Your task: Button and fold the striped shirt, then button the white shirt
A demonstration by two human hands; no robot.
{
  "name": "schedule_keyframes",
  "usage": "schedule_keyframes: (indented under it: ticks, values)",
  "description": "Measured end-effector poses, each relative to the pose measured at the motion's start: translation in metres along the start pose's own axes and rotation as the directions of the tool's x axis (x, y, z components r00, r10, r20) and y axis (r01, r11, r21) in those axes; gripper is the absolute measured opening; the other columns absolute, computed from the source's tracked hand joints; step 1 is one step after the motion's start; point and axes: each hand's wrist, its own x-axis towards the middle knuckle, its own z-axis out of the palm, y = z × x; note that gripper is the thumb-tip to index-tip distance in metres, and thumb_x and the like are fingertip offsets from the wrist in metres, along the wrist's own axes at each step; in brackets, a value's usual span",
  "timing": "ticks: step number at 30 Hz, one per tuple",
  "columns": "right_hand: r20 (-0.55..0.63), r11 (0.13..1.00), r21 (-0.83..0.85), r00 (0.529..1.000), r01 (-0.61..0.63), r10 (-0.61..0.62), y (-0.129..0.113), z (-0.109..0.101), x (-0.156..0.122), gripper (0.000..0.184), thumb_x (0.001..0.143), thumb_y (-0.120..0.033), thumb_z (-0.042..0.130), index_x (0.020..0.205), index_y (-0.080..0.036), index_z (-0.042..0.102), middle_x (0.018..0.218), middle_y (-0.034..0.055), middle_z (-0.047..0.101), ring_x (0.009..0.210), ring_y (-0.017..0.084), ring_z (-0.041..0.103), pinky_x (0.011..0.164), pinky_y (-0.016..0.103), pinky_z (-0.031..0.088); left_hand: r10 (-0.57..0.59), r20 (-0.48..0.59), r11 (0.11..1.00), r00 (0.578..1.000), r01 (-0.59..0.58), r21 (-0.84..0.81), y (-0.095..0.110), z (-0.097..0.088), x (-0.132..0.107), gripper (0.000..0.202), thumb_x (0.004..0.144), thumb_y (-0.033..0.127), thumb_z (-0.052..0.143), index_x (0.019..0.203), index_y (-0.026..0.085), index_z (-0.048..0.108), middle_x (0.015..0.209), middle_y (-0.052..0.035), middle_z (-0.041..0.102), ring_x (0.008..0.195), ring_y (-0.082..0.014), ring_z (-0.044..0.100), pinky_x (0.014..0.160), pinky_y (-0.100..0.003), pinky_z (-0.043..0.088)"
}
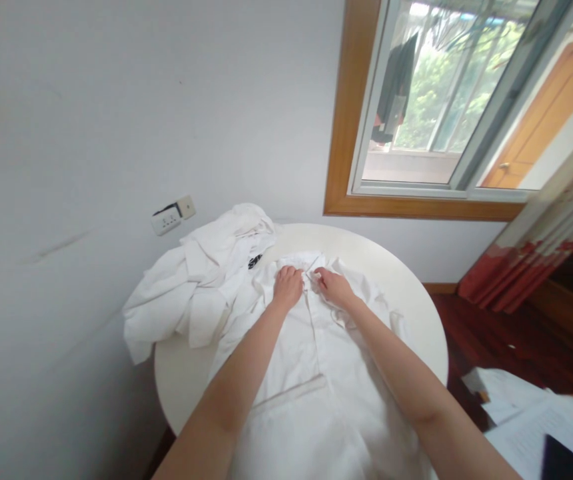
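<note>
A white coat (286, 353) with a collar, a front opening and a wide pocket edge lies spread on a round white table (416, 300). Just below its collar, my left hand (288, 287) has its fingers curled on the fabric beside the front opening. Across the opening from it, my right hand (334, 287) pinches the other front edge between thumb and fingers. The two hands are close together but apart. The coat's lower part runs toward me between my forearms, and its sleeves are bunched at the sides.
A heap of white clothing (191, 287) lies at the table's left, hanging over the edge by the wall. Above it is a wall socket (166, 220). A wood-framed window (336, 133) is beyond. Papers (541, 420) and a dark object (564, 460) sit lower right, near a curtain (526, 260).
</note>
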Motion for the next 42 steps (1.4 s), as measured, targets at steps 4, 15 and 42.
schedule_keyframes:
  ticks: [4, 15, 42]
  values:
    - [0.011, 0.999, -0.036, 1.000, -0.001, 0.001, -0.011, 0.008, 0.012, 0.048, 0.093, -0.028, 0.033, 0.140, -0.030, 0.027, 0.112, 0.0063, 0.064, 0.092, 0.020, 0.062, 0.074, 0.028, 0.041, -0.030, -0.009, 0.999, 0.999, 0.030, -0.031, -0.002, 0.001, -0.002, 0.024, 0.087, 0.021, 0.042, 0.104, 0.019, 0.060, 0.102, -0.0106, 0.057, 0.107, -0.0252, 0.045, 0.093, -0.041, 0.037]
    - [-0.029, 0.996, 0.084, 0.999, -0.024, 0.027, -0.007, 0.022, 0.016, 0.032, 0.096, -0.035, 0.028, 0.112, -0.023, 0.053, 0.101, 0.0055, 0.066, 0.092, 0.018, 0.061, 0.074, 0.025, 0.039, -0.075, 0.054, 0.942, 0.996, 0.089, -0.323, -0.024, 0.014, 0.007, 0.027, 0.088, 0.018, 0.039, 0.101, 0.019, 0.062, 0.101, -0.0059, 0.066, 0.101, -0.0198, 0.054, 0.092, -0.037, 0.042]
    - [-0.120, 0.818, 0.576, 0.990, 0.010, 0.072, 0.012, 0.042, 0.024, 0.028, 0.091, -0.036, 0.034, 0.088, -0.021, 0.056, 0.059, -0.0037, 0.055, 0.061, 0.012, 0.052, 0.059, 0.021, 0.036, 0.088, 0.095, 0.853, 0.992, -0.025, -0.522, -0.025, 0.001, 0.005, 0.024, 0.086, 0.035, 0.049, 0.100, 0.024, 0.065, 0.102, -0.0007, 0.069, 0.097, -0.0172, 0.061, 0.088, -0.027, 0.044]
